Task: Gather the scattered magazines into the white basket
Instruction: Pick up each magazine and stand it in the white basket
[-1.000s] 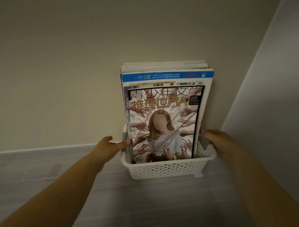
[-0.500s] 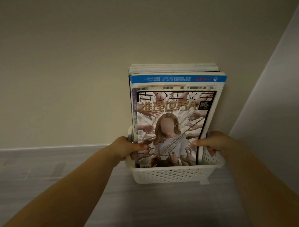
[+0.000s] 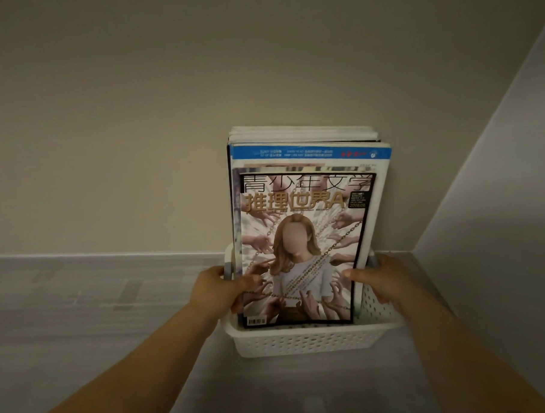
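A white perforated basket stands on the floor against the wall. Several magazines stand upright in it, leaning back on the wall. The front magazine shows a long-haired figure ringed by reaching hands and chains. Behind it a magazine with a blue top band rises higher. My left hand holds the stack's left edge, thumb across the front cover. My right hand holds the right edge, thumb on the cover too.
A beige wall rises behind the basket. A pale grey panel angles in close on the right. Grey wood-look floor stretches to the left and in front.
Both hands came in from the basket's sides and closed on the edges of the magazine stack. The view has moved closer.
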A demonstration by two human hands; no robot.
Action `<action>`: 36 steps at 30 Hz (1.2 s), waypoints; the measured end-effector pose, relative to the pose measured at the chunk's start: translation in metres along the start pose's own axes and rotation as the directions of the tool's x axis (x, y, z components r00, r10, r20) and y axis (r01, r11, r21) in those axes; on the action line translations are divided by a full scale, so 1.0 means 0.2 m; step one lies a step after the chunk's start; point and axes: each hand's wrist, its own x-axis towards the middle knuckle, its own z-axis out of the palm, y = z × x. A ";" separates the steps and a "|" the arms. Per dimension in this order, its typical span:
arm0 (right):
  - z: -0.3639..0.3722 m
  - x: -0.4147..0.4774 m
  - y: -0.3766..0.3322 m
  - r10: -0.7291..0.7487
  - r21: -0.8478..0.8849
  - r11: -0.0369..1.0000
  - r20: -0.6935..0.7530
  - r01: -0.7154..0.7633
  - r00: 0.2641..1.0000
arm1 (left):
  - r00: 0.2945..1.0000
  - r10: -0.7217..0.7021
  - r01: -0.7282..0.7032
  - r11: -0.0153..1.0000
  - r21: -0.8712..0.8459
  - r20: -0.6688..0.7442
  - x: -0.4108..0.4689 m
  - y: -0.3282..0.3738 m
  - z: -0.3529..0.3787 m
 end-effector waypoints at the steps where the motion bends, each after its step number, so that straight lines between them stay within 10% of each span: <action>1: 0.04 -0.05 -0.02 -0.008 0.019 1.000 0.003 0.008 1.000 | 1.000 -0.002 0.002 1.000 -0.014 -0.020 -0.04 -0.02 -0.05; 16: 1.20 -0.87 -0.40 -0.127 0.046 0.992 0.153 0.121 0.980 | 0.960 -0.087 0.056 0.991 -0.123 -0.266 -0.62 -0.60 -1.39; 36: 3.32 -1.62 -1.27 -0.262 -0.031 0.924 0.675 0.381 0.690 | 0.636 -0.352 0.092 0.918 -0.386 -0.686 -1.21 -1.34 -3.34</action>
